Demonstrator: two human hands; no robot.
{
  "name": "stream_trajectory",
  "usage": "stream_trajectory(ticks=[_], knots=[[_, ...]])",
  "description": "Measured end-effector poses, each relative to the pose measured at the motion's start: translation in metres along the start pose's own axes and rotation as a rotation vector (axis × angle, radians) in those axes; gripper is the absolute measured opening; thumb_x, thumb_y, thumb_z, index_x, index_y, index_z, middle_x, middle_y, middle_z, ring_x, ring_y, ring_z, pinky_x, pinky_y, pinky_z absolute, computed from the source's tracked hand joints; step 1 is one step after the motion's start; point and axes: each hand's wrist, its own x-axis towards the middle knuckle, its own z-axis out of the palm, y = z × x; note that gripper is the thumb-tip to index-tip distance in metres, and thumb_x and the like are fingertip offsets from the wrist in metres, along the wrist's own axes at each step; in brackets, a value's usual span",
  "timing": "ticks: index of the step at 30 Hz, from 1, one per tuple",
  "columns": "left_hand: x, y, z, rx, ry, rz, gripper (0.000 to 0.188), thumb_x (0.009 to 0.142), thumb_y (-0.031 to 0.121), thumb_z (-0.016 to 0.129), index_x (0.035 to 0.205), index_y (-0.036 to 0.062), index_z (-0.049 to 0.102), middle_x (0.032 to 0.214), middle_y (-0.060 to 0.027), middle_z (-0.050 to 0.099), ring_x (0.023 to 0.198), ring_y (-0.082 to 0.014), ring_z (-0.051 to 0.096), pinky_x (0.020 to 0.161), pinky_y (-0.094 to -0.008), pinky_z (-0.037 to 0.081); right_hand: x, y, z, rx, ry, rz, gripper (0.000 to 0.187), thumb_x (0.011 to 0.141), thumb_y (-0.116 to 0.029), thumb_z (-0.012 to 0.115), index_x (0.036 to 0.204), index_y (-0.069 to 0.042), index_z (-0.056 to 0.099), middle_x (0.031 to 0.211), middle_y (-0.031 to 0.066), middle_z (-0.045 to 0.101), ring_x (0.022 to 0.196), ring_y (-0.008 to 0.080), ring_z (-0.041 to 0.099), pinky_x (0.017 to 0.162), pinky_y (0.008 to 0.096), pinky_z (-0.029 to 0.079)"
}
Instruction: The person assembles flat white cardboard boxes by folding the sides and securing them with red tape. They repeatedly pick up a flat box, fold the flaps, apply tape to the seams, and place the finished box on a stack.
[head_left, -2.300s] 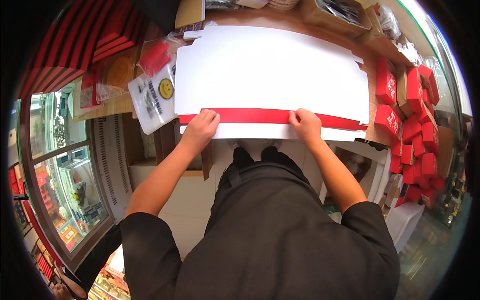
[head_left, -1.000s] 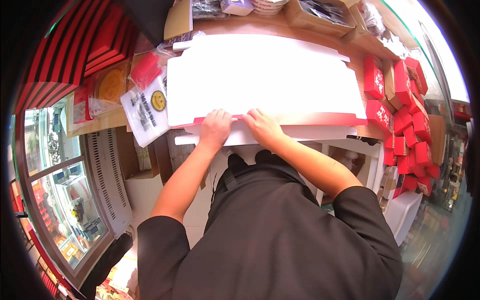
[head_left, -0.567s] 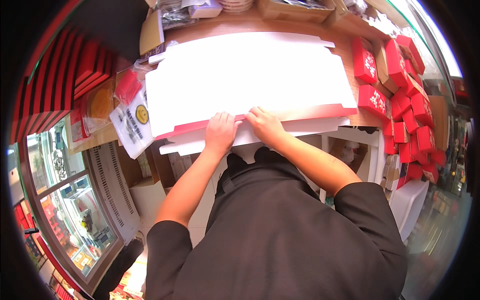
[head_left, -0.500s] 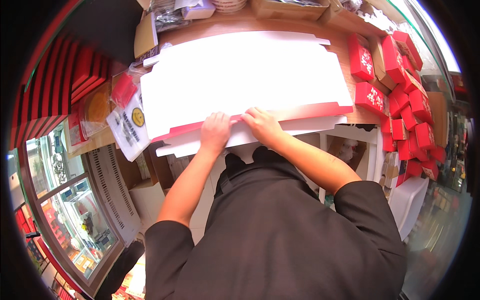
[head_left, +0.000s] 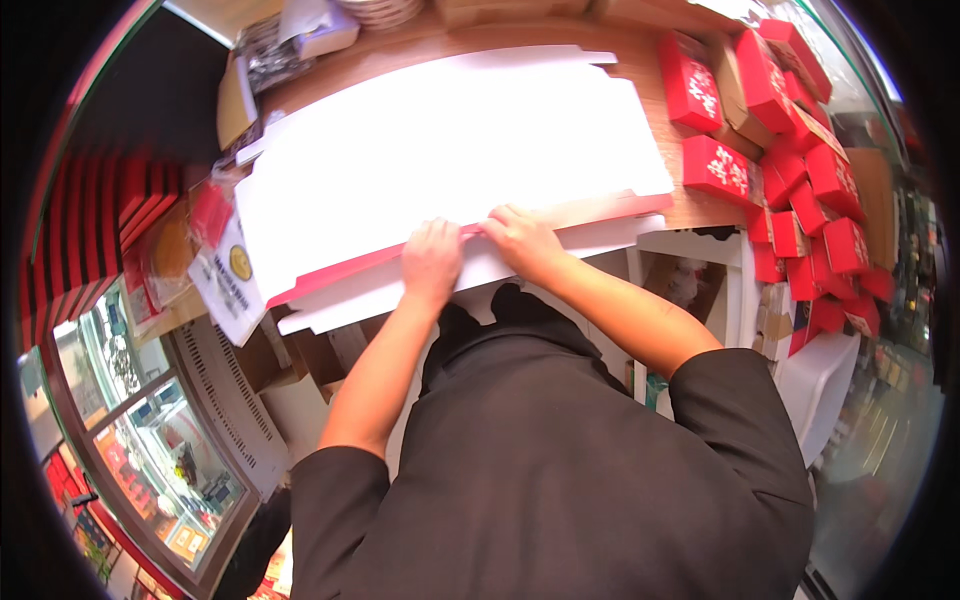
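Observation:
A large flat cardboard box blank, white with a red band along its near side, lies across the table. Its white near flap sticks out past the table's front edge toward my body. My left hand is closed over the red band near the middle, fingers curled and thumb toward the other hand. Close beside it, my right hand pinches the same fold, its fingertips on the red band. A small gap separates the two hands. The undersides of the fingers are hidden.
Red boxes with white patterns are piled at the right. A plastic bag with a yellow round mark lies by the blank's left end. Open cartons line the back. Red and black striped stacks stand far left.
The whole view has tilted and shifted, so the blank and surroundings appear farther left and slanted. Both hands keep their places on the fold, with almost no visible movement along it.

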Motion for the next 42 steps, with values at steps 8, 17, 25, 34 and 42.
stream_trajectory(ticks=[8,17,25,34,42], knots=[[0.008,0.005,-0.004,-0.004,0.046,0.0,0.016,0.084,0.021,0.065,0.083,0.0081,0.055,0.08,-0.0077,0.056,0.074,-0.026,0.054,0.064,-0.0375,0.042,-0.042,0.051,-0.031,0.007,0.103,0.106,0.006,0.079,-0.009,0.064,0.083,-0.006,0.06,0.083,0.007,0.058,0.082,0.024,0.057,0.073,0.0342,0.049],[0.033,0.035,0.017,-0.029,0.069,0.055,0.02,0.084,0.026,0.066,0.079,0.0089,0.056,0.077,-0.0061,0.056,0.072,-0.0254,0.055,0.062,-0.0373,0.043,-0.053,0.082,-0.046,0.002,0.077,0.091,0.017,0.078,-0.021,0.069,0.079,-0.007,0.059,0.083,0.006,0.058,0.08,0.0256,0.057,0.071,0.0352,0.049],[0.035,0.035,0.02,0.059,0.05,0.03,0.021,0.086,0.027,0.064,0.076,0.0109,0.056,0.073,-0.0044,0.055,0.07,-0.0236,0.055,0.059,-0.0361,0.042,-0.064,0.108,-0.062,-0.039,0.14,0.122,0.023,0.077,-0.026,0.071,0.074,-0.008,0.057,0.075,0.0048,0.055,0.074,0.0233,0.056,0.068,0.0354,0.049],[0.032,0.039,0.02,0.024,0.057,-0.013,0.023,0.088,0.029,0.063,0.075,0.0102,0.057,0.074,-0.0053,0.056,0.07,-0.0249,0.055,0.061,-0.037,0.043,-0.077,0.127,-0.066,-0.087,0.171,0.232,0.029,0.075,-0.031,0.073,0.07,-0.008,0.056,0.072,0.0068,0.054,0.071,0.0252,0.055,0.065,0.0361,0.048],[0.033,0.038,0.024,0.009,0.103,-0.038,0.026,0.084,0.03,0.066,0.072,0.01,0.055,0.071,-0.0053,0.054,0.069,-0.0242,0.055,0.059,-0.0369,0.043,-0.057,0.087,-0.056,-0.054,0.145,0.208,0.023,0.081,-0.026,0.069,0.078,-0.007,0.056,0.076,0.0084,0.054,0.076,0.0306,0.054,0.071,0.0407,0.043]])
